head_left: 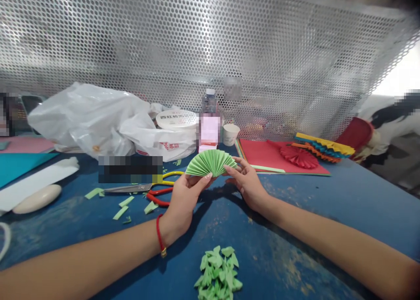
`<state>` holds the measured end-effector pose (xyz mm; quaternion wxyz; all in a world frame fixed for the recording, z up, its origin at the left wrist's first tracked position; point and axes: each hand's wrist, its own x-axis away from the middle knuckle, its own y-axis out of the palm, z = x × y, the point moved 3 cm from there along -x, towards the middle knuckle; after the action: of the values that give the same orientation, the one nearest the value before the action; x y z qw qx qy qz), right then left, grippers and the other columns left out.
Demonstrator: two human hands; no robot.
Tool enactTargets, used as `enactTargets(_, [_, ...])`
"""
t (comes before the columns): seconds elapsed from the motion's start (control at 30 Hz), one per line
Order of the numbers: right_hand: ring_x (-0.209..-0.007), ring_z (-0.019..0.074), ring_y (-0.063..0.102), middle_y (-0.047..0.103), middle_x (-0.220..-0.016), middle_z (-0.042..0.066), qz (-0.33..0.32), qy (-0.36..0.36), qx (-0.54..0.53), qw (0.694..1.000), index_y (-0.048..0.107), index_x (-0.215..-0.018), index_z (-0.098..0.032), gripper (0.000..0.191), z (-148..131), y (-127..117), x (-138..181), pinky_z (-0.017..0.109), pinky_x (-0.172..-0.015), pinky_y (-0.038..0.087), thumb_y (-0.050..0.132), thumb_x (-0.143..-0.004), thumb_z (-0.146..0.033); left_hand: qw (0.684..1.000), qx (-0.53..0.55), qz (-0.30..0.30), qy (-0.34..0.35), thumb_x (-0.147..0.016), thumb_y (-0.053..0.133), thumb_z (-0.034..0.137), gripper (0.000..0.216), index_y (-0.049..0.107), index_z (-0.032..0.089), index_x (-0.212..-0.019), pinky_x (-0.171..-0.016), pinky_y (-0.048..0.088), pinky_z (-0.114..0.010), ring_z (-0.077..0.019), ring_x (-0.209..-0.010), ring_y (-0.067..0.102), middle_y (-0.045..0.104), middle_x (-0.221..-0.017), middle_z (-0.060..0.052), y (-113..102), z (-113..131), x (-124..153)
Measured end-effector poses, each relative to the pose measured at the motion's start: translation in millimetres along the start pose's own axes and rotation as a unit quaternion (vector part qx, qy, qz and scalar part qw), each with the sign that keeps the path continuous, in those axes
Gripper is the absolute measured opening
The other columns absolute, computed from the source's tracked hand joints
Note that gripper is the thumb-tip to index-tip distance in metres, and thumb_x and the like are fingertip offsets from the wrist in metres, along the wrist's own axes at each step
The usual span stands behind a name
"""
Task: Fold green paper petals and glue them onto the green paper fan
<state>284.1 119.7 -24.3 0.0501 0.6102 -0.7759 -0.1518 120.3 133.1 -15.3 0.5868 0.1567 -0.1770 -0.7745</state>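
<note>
Okay, you're holding a pleated light-green paper fan [210,162] in both hands, just above the blue table [295,230], its folds spread into a half-circle. Your left hand [185,199] is grasping the fan's lower left end, with a red thread bracelet [159,235] sitting on that wrist. Your right hand [246,182] is gripping the lower right end with its fingertips. Near your left hand, a pair of scissors [127,188] is lying with its steel blades pointing left and a red handle showing, and a yellow handle [171,175] is sitting right beside it; you can't tell whether it's the same pair. Loose green paper scraps [120,212] are scattered around the blades, and a heap of small folded green paper pieces [217,273] is lying between your forearms. Off to the right, a red paper rosette [298,156] and a multicoloured pleated paper strip [323,149] are resting on a red card sheet [256,153]. Behind the fan, a plastic water bottle [208,102], a paper cup [230,134] and a white plastic bag [88,120] are standing against a perforated metal panel [197,42].
</note>
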Motion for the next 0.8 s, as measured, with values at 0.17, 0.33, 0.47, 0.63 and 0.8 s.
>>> enactTargets(0.17, [-0.094,0.0207,0.063,0.064,-0.106,0.005,0.112,-0.173,0.173,0.963,0.057,-0.114,-0.023,0.052,-10.7,-7.5,7.5,0.035,-0.079,0.053,0.082,-0.069,-0.031,1.0,-0.003,0.006,0.0,-0.06,0.089,0.029,0.056,0.071,0.014,-0.111,-0.101,0.051,-0.041,-0.0268,-0.105,0.07,0.077,-0.104,-0.01,-2.1,-1.2,0.7])
enactTargets(0.33, [-0.095,0.0198,0.06,0.064,-0.098,0.004,0.052,-0.351,0.338,0.872,0.061,-0.098,-0.021,0.012,-25.3,4.2,28.6,0.037,-0.089,0.046,0.062,-0.087,-0.017,1.0,-0.012,-0.012,0.009,-0.063,0.088,0.03,0.051,0.071,0.013,-0.109,-0.102,0.05,-0.042,-0.0268,-0.106,0.07,0.076,-0.109,-0.012,-3.3,-2.0,0.3])
enactTargets(0.47, [-0.091,0.0212,0.061,0.066,-0.095,0.004,-0.028,-0.355,0.399,0.845,0.063,-0.102,-0.021,0.017,-23.8,11.8,32.3,0.038,-0.086,0.045,0.063,-0.087,-0.014,0.999,-0.015,-0.026,0.019,-0.065,0.088,0.029,0.049,0.072,0.013,-0.108,-0.102,0.05,-0.044,-0.0272,-0.104,0.07,0.076,-0.111,-0.013,-3.3,-2.5,-0.5])
enactTargets(0.63, [-0.088,0.0216,0.061,0.067,-0.09,0.004,-0.036,-0.317,0.394,0.862,0.063,-0.095,-0.02,0.008,-19.5,10.2,27.9,0.037,-0.082,0.046,0.063,-0.088,-0.016,0.999,-0.026,-0.025,0.025,-0.065,0.088,0.027,0.051,0.071,0.013,-0.111,-0.1,0.051,-0.044,-0.0269,-0.102,0.07,0.075,-0.112,-0.013,-4.0,-3.7,-1.6])
enactTargets(0.8, [-0.088,0.0208,0.062,0.07,-0.089,0.002,-0.031,-0.315,0.393,0.863,0.066,-0.091,-0.021,0.004,-19.5,9.2,28.6,0.036,-0.083,0.045,0.066,-0.089,-0.017,0.999,-0.025,-0.023,0.017,-0.065,0.088,0.028,0.046,0.072,0.013,-0.106,-0.103,0.05,-0.045,-0.0284,-0.107,0.069,0.075,-0.113,-0.013,-4.6,-4.3,-1.6])
